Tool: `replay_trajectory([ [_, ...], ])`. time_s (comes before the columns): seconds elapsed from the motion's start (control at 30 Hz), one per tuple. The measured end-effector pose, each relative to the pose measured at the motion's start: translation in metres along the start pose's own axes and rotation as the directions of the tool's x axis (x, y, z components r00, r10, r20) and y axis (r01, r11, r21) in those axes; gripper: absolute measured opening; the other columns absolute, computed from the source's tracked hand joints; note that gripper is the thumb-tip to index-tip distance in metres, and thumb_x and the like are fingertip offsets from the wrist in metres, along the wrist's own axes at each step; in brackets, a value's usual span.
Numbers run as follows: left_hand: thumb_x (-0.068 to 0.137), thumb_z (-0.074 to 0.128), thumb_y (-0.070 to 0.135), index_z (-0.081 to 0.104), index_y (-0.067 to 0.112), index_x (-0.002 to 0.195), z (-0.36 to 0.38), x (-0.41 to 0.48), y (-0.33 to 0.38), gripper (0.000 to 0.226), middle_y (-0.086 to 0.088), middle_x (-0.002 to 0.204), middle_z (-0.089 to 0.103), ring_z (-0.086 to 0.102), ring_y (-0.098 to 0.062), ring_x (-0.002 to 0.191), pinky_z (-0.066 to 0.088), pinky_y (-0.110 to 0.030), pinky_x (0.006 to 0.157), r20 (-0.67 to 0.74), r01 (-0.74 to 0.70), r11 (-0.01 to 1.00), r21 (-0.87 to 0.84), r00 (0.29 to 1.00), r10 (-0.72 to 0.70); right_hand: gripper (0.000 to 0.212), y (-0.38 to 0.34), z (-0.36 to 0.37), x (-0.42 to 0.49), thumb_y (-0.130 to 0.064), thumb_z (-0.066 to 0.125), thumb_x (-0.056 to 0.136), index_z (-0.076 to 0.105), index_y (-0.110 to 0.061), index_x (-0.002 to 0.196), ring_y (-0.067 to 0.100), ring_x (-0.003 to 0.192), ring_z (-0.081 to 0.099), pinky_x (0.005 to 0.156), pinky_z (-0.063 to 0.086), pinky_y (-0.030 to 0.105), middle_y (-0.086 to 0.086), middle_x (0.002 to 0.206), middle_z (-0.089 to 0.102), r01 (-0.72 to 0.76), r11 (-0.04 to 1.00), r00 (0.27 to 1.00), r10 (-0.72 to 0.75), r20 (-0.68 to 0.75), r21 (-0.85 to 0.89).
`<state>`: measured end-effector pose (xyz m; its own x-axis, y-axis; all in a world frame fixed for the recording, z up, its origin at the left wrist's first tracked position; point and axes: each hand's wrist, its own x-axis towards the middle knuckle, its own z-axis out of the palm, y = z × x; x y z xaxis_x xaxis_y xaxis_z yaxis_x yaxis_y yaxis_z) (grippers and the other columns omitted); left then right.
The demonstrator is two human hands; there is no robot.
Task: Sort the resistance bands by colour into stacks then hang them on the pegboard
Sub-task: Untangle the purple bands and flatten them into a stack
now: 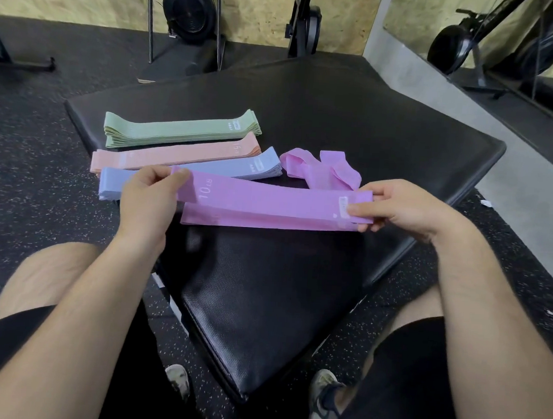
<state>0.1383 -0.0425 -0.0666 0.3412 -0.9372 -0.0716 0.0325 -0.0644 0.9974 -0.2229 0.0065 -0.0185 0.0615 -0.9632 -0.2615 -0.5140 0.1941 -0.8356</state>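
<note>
A flat purple band (269, 199) marked 10 LB is stretched between my hands above a purple stack (261, 220) on the black mat (355, 123). My left hand (149, 198) pinches its left end and my right hand (398, 208) pinches its right end. Behind them lie three tidy stacks side by side: green (179, 130), pink-orange (175, 154) and blue (232, 169). The left end of the blue stack is partly behind my left hand. A few loose, crumpled purple bands (319, 171) sit to the right of the blue stack.
The mat lies on speckled rubber floor (28, 168). Exercise bikes (304, 20) and a fan wheel (188, 9) stand against the far wall, with a mirror (505, 45) at the right. My knees and shoes flank the mat's near corner.
</note>
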Motion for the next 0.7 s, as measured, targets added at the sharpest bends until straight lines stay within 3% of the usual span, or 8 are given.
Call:
replay_trajectory([
  [0.13,0.088,0.075,0.031,0.063,0.024,0.077,0.002,-0.003,-0.009,0.017,0.008,0.075,0.061,0.051,-0.008,0.066,0.042,-0.022,0.065,0.008,-0.083,0.968,0.237,0.996,0.084,0.018,0.011,-0.001,0.008,-0.021,0.063,0.101,0.073,-0.006,0.104,0.013,0.073,0.074,0.058,0.049,0.020,0.011,0.090,0.079,-0.085,0.996,0.996,0.084,-0.020,-0.034],
  [0.33,0.093,0.070,0.034,0.069,0.014,0.087,0.000,-0.004,-0.016,0.021,0.010,0.076,0.065,0.055,-0.004,0.067,0.039,-0.020,0.063,0.057,-0.180,0.845,0.503,0.983,0.175,0.022,0.019,0.008,0.015,-0.025,0.063,0.100,0.073,-0.006,0.099,0.012,0.069,0.073,0.054,0.045,0.022,0.007,0.084,0.079,-0.168,0.979,0.980,0.154,-0.125,-0.114],
  [0.47,0.092,0.070,0.032,0.069,0.016,0.086,-0.001,-0.007,-0.015,0.018,0.011,0.076,0.065,0.057,-0.005,0.069,0.038,-0.020,0.061,0.060,-0.195,0.802,0.565,0.979,0.195,0.019,0.017,0.013,0.017,-0.025,0.069,0.096,0.071,-0.006,0.097,0.011,0.061,0.071,0.053,0.044,0.022,0.005,0.078,0.079,-0.207,0.970,0.965,0.181,-0.191,-0.127],
  [0.7,0.091,0.072,0.029,0.068,0.018,0.087,-0.006,-0.011,-0.016,0.013,0.007,0.082,0.068,0.059,-0.006,0.073,0.041,-0.021,0.062,0.078,-0.211,0.798,0.565,0.976,0.203,0.014,0.018,0.012,0.015,-0.020,0.061,0.098,0.069,-0.007,0.097,0.014,0.068,0.076,0.057,0.049,0.025,0.004,0.079,0.079,-0.194,0.970,0.966,0.163,-0.202,-0.145],
])
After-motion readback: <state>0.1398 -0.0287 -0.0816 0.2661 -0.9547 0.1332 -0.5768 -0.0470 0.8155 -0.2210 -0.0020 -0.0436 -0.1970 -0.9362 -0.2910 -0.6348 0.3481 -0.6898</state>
